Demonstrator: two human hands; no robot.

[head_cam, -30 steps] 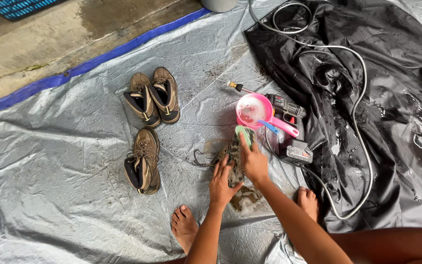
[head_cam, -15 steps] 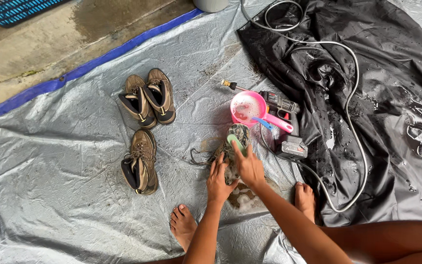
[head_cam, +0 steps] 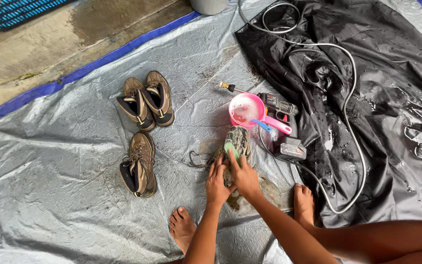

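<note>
A muddy brown shoe lies on the grey tarp in front of me. My left hand presses on the shoe's near end and holds it down. My right hand grips a green brush laid against the shoe's upper. Dirty water stains the tarp around the shoe. A loose lace trails to the left of it.
A pair of brown boots and a single boot lie to the left. A pink dipper, a cordless spray tool with a grey hose and wet black sheeting lie right. My bare feet rest nearby.
My hands and the brush have shifted slightly along the shoe. The camera view has drifted a little; the other things stay put.
</note>
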